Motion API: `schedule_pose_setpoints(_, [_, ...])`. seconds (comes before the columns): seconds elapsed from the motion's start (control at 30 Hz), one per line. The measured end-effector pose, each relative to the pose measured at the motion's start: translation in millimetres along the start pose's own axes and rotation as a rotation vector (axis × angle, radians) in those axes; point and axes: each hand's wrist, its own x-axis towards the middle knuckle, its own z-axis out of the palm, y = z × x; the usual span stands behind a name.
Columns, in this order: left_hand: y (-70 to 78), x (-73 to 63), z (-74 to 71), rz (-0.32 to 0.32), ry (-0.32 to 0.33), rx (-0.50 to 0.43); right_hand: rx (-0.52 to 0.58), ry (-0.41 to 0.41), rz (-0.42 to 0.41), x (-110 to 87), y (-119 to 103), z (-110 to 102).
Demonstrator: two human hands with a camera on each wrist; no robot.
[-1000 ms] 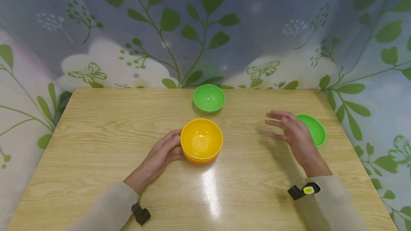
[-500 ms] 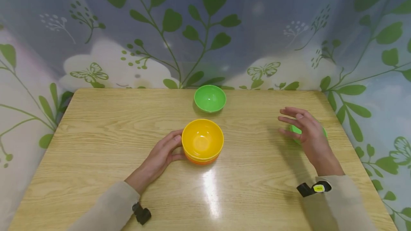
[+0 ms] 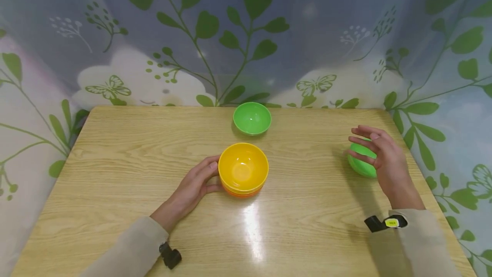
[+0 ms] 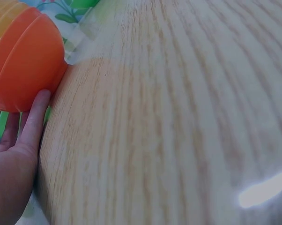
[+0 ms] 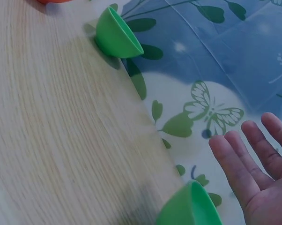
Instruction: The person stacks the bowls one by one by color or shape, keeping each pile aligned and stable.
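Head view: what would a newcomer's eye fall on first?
Probably the stack of yellow and orange bowls near the middle of the wooden table, its side held by the left hand. Next, the bright green bowl beyond it and a second green bowl at the right, partly hidden by the right hand. The leaf-and-butterfly backdrop also stands out.

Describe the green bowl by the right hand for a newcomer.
At the right side of the wooden table, find the right hand. The green bowl sits partly behind that hand in the head view, unlike the other green bowl, unobscured at the far edge.
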Motion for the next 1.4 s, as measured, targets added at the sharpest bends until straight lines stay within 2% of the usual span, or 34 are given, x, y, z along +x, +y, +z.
schedule_pose_setpoints(0.2, [-0.4, 0.7, -0.1, 0.003, -0.006, 0.0, 0.01, 0.05, -0.013, -1.8, -2, -11])
schedule_pose_setpoints(0.5, [-0.2, 1.2, 1.0, -0.002, -0.006, 0.005, 0.053, 0.076, -0.012, -4.7, -3, -27])
schedule_pose_setpoints(0.7, [-0.1, 0.9, 0.4, 0.002, -0.005, 0.004, 0.078, 0.143, -0.019, -6.5, -1, -36])
schedule_pose_setpoints(1.03, [0.8, 0.9, 0.0, -0.007, 0.009, 0.002, 0.116, 0.234, -0.016, -8.9, 1, -42])
schedule_pose_setpoints(1.4, [-0.6, 1.3, -0.1, -0.011, 0.008, 0.001, 0.126, 0.266, -0.009, -10.7, 6, -45])
